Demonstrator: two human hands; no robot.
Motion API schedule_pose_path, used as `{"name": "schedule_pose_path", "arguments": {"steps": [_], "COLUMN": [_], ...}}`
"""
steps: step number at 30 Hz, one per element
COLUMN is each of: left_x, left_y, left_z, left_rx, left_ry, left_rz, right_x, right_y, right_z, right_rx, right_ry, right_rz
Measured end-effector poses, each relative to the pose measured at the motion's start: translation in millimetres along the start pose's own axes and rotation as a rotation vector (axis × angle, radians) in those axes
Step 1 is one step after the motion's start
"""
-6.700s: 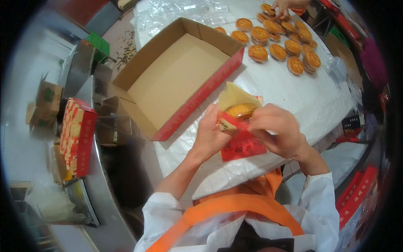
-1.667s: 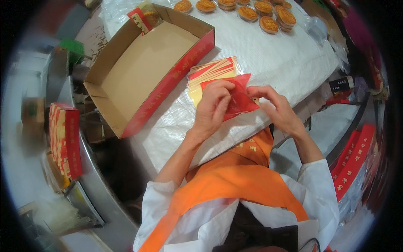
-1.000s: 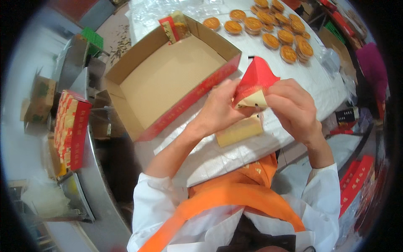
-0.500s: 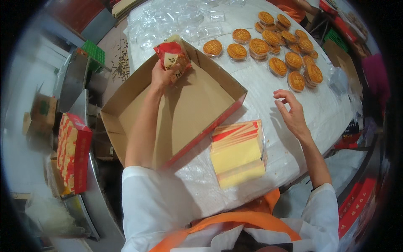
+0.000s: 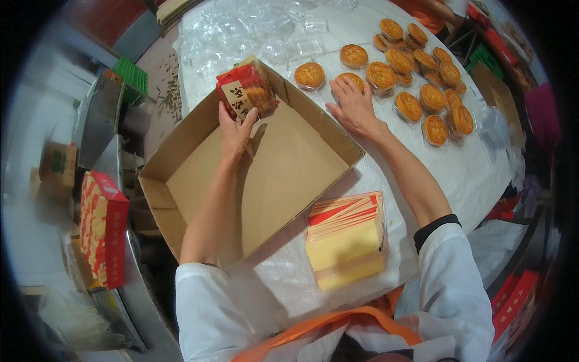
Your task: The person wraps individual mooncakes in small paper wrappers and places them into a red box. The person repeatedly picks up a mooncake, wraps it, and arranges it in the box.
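Your left hand (image 5: 236, 130) clamped on red packet (image 5: 247, 93), now parked in cardboard box (image 5: 181, 181) at far corner, 11 o'clock; half second earlier packet hung higher. Your right hand (image 5: 354, 105) flat, fingers apart, moved onto pastry (image 5: 353, 79) at 1 o'clock. Counts: one packet boxed, roughly fifteen pastries on surface (image 5: 482, 169), one wrapper stack (image 5: 347, 238).

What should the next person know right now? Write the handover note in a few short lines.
Left hand: holds a red wrapped pastry packet at the far corner inside the cardboard box.
Right hand: flat on the white table cover, touching a bare pastry.
Done: one packet in the box.
Left: many unwrapped pastries on the table; stack of red and yellow wrappers beside the box.
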State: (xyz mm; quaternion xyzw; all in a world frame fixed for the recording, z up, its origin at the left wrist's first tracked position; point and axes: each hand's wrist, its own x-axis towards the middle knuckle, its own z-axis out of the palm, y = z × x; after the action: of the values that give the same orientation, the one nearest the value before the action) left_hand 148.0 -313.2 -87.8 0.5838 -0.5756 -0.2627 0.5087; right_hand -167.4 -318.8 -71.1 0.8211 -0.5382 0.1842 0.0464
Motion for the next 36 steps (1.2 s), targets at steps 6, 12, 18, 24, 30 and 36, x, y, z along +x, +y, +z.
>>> {"name": "schedule_pose_path", "arguments": {"steps": [6, 12, 18, 24, 30, 36], "left_x": [-3, -38, -158, -246, -262, -281], "left_y": [2, 113, 215, 221, 207, 203], "left_z": [-33, -49, -13, 80, 97, 96], "left_rx": [0.196, -0.054, -0.128, -0.271, -0.634, -0.644], "left_ry": [-0.039, -0.161, -0.265, -0.678, -0.692, -0.62], "left_rz": [-0.087, 0.105, 0.305, 0.132, -0.227, -0.265], "right_x": [-104, -201, -250, -270, -275, -287], "right_y": [3, 26, 17, -39, -63, -60], "right_z": [-47, -83, -137, -177, -194, -172], "right_rx": [0.185, 0.164, 1.672, 2.309, 1.963, 1.657], "right_ry": [0.006, 0.307, 0.363, -0.007, -0.02, -0.043], "right_rz": [0.073, 0.164, 0.877, 0.746, 0.771, 0.832]}}
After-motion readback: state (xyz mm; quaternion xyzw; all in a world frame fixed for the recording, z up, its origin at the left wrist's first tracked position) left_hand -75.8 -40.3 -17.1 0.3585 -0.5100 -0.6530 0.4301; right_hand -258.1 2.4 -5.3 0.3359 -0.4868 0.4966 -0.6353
